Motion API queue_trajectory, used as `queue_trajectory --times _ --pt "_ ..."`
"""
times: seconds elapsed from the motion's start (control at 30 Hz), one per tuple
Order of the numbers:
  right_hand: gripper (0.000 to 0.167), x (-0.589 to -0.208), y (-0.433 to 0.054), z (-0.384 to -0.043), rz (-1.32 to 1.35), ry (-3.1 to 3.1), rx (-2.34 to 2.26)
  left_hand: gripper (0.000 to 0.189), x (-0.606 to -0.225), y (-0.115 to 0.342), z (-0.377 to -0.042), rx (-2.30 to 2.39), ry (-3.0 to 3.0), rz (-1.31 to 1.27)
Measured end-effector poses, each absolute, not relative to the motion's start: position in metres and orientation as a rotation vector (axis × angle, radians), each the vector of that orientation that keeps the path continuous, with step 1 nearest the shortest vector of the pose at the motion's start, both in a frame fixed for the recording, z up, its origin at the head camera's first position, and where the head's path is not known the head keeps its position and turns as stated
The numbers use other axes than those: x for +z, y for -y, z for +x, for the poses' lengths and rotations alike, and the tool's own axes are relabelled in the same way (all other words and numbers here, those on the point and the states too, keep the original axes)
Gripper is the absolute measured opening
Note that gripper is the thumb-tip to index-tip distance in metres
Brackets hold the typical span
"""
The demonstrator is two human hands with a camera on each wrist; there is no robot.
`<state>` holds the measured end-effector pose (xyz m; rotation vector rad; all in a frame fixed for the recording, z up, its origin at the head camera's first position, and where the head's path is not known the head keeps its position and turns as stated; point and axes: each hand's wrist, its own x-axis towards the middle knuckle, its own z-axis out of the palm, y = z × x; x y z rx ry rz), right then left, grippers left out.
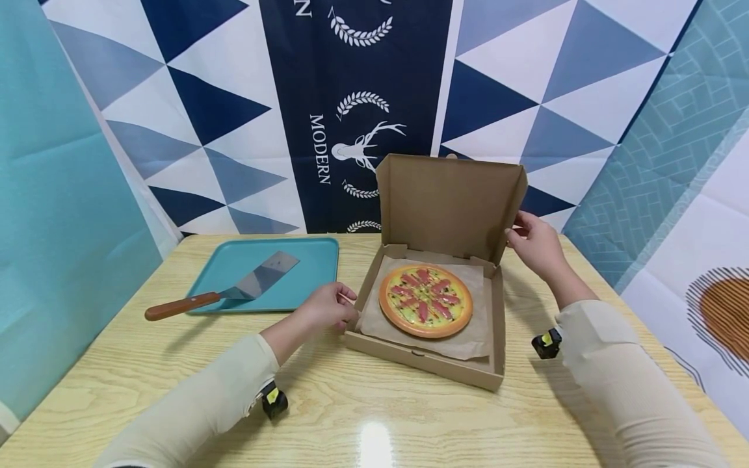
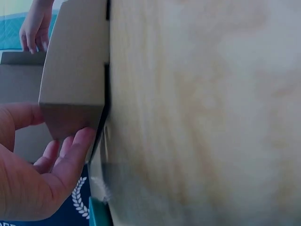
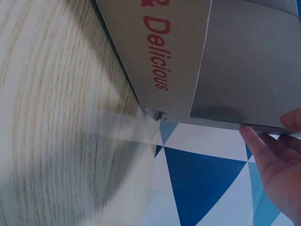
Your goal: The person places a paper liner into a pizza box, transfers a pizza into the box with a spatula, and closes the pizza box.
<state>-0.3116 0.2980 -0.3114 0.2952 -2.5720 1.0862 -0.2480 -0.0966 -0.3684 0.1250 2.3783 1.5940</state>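
Note:
A cardboard pizza box (image 1: pixel 409 363) stands on the table with its lid (image 1: pixel 450 205) raised at the back. Inside, a round pizza (image 1: pixel 426 300) with pink strips on top lies on brown paper (image 1: pixel 480 315). My left hand (image 1: pixel 328 309) pinches the box's left wall; the left wrist view has the thumb on one face and fingertips (image 2: pixel 84 134) on the other. At the lid's right edge, my right hand (image 1: pixel 538 247) grips the cardboard between thumb and fingers. Red lettering marks the box's outer side (image 3: pixel 160 56) in the right wrist view.
Left of the box lies a teal tray (image 1: pixel 316 276). Across it rests a metal spatula (image 1: pixel 263 276), its wooden handle (image 1: pixel 181 306) jutting past the tray's left rim. A patterned cloth (image 1: pixel 497 58) hangs behind the wooden table (image 1: pixel 316 422).

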Motion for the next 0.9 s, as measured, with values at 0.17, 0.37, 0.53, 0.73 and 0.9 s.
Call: queue_trajectory --times 0.17,0.37,0.53,0.73,0.9 --pt "0.045 -0.311 -0.298 -0.311 0.287 2.55 1.082 0.051 -0.362 0.093 -0.267 1.518 -2.394 0.175" --pt "0.045 -0.311 -0.297 -0.311 0.262 2.542 1.071 0.072 -0.356 0.085 -0.287 1.422 -2.394 0.284" --pt "0.044 -0.311 -0.296 -0.311 0.233 2.543 1.059 0.074 -0.353 0.077 -0.302 1.392 -2.332 0.293" --pt "0.044 -0.313 -0.295 -0.314 0.204 2.516 1.101 0.072 -0.353 0.068 -0.317 1.408 -2.275 0.278" --pt "0.044 -0.313 -0.295 -0.317 0.175 2.515 1.11 0.073 -0.354 0.063 -0.32 1.404 -2.317 0.26"
